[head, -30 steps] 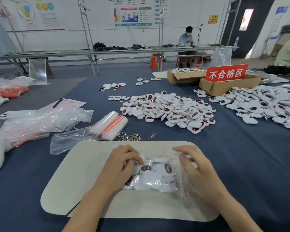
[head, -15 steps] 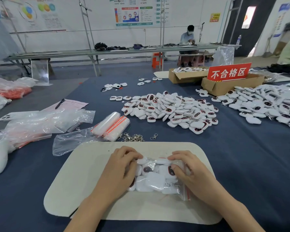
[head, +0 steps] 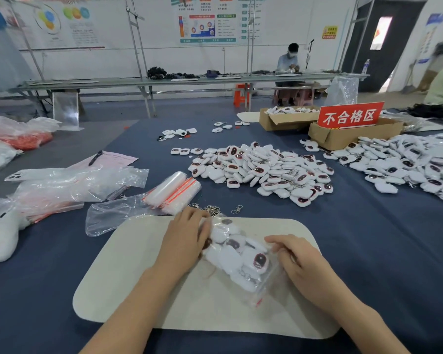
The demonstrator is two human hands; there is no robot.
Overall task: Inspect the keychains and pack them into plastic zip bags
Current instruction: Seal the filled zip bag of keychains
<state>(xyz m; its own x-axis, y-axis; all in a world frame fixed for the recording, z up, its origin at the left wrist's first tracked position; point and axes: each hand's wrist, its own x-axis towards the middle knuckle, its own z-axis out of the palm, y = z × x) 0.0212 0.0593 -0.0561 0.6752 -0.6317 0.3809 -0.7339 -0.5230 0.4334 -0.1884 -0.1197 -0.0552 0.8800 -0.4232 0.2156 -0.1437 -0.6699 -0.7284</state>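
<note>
A clear zip bag [head: 238, 259] stuffed with several white keychains lies slanted on the beige mat [head: 143, 284]. Its red zip strip points toward the near right. My left hand [head: 184, 241] grips the bag's far left end, fingers curled over it. My right hand [head: 294, 259] pinches the bag's right edge between thumb and fingers. A big heap of loose white keychains [head: 261, 172] with dark red faces lies beyond the mat on the blue cloth. Rolled empty zip bags [head: 172, 190] sit just left of the heap.
More keychains [head: 414, 164] are piled at the right. Two cardboard boxes [head: 343, 136] with a red sign [head: 349, 116] stand behind them. Loose metal clasps [head: 215, 209] lie at the mat's far edge. Plastic bags [head: 62, 185], a pen [head: 95, 157] and pink paper are at left.
The bag has turned from lying level to slanted. My left hand moved up and away with its end, while my right hand slid right along the bag's edge.
</note>
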